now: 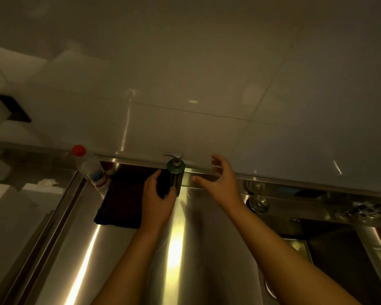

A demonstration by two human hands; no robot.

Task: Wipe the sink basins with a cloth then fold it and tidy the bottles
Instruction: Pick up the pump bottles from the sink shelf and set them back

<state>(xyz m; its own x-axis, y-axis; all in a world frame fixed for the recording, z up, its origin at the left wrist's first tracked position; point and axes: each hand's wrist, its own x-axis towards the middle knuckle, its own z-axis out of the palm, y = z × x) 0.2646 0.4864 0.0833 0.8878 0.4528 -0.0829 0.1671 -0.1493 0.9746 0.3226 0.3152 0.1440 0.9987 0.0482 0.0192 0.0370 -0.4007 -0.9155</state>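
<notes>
The pump bottle (175, 174), dark green with a metal spout, stands upright on the steel worktop (119, 249) at the back edge, right against the tiled wall (185, 84). The left hand (157, 200) has its grip closed round the lower part of the pump bottle, thumb on the near side and fingers wrapped behind it. The right hand (221, 181) hovers just to the right of the pump bottle, fingers spread wide and curved, holding nothing and not touching it. Just left of the pump bottle a dark folded cloth (121, 204) lies flat on the worktop, and the left hand partly covers its right edge. Further left of the pump bottle, beyond the cloth, a clear bottle with a red cap (89, 167) stands at the back corner, leaning in this wide view, its base touching or just beside the cloth's far corner. Left again past a raised steel edge sit white boxes with a bit of crumpled tissue (46, 183). To the right of the pump bottle, along the back ledge, are round metal fittings (257, 202), and below them a sink basin (339, 260) drops away, partly hidden by the right forearm. The lighting is dim and yellowish, so small details are hard to read.
</notes>
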